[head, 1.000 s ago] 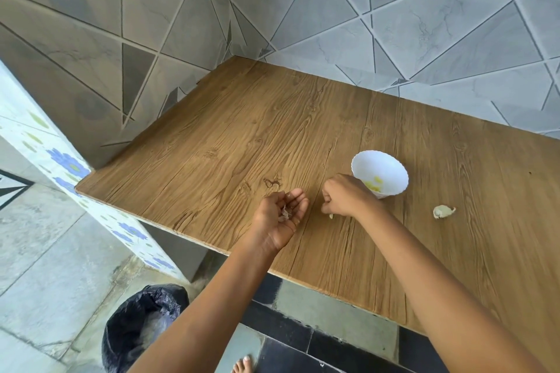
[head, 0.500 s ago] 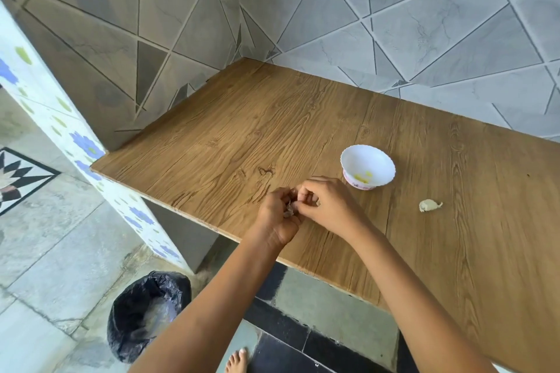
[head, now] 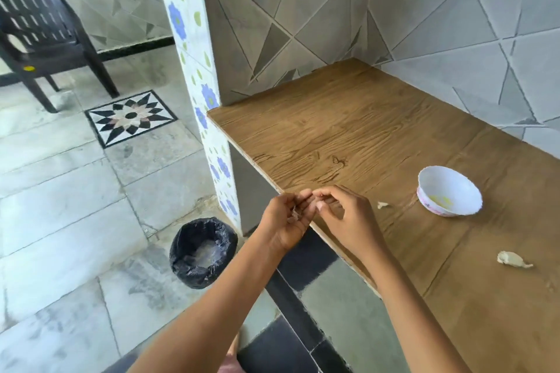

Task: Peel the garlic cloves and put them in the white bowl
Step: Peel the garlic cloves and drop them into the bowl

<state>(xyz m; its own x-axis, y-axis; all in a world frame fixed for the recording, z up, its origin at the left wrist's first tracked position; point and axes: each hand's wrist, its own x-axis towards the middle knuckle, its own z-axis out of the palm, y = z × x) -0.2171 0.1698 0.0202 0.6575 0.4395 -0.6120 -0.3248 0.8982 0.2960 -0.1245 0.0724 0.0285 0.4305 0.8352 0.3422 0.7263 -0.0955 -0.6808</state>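
Note:
My left hand (head: 288,219) is cupped at the counter's front edge with bits of garlic skin (head: 294,214) in its palm. My right hand (head: 345,215) is beside it, its fingertips meeting the left hand's fingers over the skins. The white bowl (head: 449,190) stands on the wooden counter (head: 348,130) to the right, with yellowish peeled pieces inside. An unpeeled garlic clove (head: 512,259) lies further right and nearer. A small pale piece (head: 382,205) lies between my right hand and the bowl.
A bin lined with a black bag (head: 203,251) stands on the floor below and left of my hands. A flowered tile pillar (head: 197,70) borders the counter's left end. A dark plastic chair (head: 45,39) stands far left on the tiled floor.
The view has swung left, showing floor, bin and chair. My hands have come together and shifted left to the counter's edge, above the bin's side. The bowl and clove stay put.

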